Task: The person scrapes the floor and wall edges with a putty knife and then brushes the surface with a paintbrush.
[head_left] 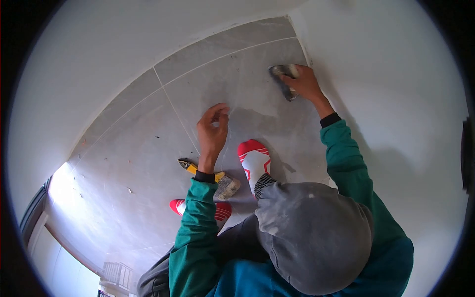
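On the right, my right hand (304, 84) is closed around a dark, worn block with pale patches (285, 89), which lies against the grey tiled floor (198, 79) close to the wall corner. My left hand (213, 133) is raised over the tiles, its fingers curled with thumb and fingertips near each other; whether anything small is between them cannot be made out. Below my left wrist lies a brush with a yellow handle and dirty pale bristles (227, 187), partly covered by the wrist.
White walls (386, 84) meet the floor at the right and along the top left. My feet in red and white socks (255, 161) and my knee in grey trousers (316, 232) are below. Small debris (129, 190) dots the left floor. A door frame (37, 208) stands far left.
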The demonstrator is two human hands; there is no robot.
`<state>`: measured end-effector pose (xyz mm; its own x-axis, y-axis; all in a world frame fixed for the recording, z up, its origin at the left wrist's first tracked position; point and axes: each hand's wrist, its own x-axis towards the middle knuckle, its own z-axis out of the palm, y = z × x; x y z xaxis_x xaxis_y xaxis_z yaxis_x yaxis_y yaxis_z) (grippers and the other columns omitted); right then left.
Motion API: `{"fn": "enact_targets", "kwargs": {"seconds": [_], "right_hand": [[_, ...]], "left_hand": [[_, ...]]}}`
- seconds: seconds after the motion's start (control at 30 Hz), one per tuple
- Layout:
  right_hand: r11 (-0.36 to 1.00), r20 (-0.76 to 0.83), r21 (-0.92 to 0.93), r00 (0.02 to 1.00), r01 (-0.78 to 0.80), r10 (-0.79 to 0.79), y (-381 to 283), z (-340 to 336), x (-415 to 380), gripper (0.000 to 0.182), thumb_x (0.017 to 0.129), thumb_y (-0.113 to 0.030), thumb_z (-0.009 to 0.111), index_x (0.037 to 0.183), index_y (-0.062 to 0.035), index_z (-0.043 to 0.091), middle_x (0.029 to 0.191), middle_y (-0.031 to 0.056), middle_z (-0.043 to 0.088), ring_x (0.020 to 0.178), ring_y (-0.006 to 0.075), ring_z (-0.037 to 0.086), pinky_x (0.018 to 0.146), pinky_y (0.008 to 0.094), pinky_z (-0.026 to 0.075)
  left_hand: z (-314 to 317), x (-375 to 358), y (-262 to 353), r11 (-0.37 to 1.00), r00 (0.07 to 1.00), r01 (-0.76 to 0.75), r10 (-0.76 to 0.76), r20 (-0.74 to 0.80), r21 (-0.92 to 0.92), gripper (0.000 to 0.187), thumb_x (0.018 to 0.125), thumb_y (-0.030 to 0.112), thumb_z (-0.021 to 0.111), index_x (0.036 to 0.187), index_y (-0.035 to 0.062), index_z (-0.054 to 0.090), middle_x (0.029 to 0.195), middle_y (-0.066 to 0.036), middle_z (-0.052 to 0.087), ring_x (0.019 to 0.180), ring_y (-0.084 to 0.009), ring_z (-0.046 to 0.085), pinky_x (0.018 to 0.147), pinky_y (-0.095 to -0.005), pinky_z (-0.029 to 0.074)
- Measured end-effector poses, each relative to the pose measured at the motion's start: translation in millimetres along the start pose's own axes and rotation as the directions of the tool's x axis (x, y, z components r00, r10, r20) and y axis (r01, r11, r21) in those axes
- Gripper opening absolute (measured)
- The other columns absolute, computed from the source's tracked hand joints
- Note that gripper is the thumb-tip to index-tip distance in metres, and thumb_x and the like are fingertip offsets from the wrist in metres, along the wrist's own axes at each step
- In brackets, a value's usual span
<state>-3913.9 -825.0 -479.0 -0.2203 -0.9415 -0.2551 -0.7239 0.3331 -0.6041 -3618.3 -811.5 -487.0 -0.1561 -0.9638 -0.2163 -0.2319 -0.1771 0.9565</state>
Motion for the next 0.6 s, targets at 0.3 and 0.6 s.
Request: {"fn": "enact_targets", "kwargs": {"seconds": [0.3,0.6], "right_hand": [[0.901,0.243,-0.334,0.949,0.276,-0.201,-19,-3,22,0.039,0.074,-0.034,0.068,0.087,0.003,0.063,0.085,0.0233,0.063,0.081,0.0364,0.061,0.074,0.0395,0.048],[0.948,0.178,-0.277,0.978,0.154,-0.107,-14,-3,24,0.038,0.072,-0.029,0.069,0.092,0.0028,0.065,0.087,0.021,0.065,0.081,0.0356,0.061,0.075,0.0385,0.048]], "left_hand": [[-9,7,-5,0.999,0.999,-0.047,0.047,-0.012,-0.02,0.02,0.082,0.001,0.054,0.098,0.0023,0.064,0.085,-0.009,0.068,0.076,-0.0151,0.063,0.07,-0.0268,0.049],[-9,3,4,1.0,1.0,0.025,-0.025,-0.002,-0.001,0.02,0.081,0.003,0.056,0.099,0.001,0.064,0.085,-0.01,0.068,0.074,-0.0153,0.062,0.07,-0.027,0.049]]}}
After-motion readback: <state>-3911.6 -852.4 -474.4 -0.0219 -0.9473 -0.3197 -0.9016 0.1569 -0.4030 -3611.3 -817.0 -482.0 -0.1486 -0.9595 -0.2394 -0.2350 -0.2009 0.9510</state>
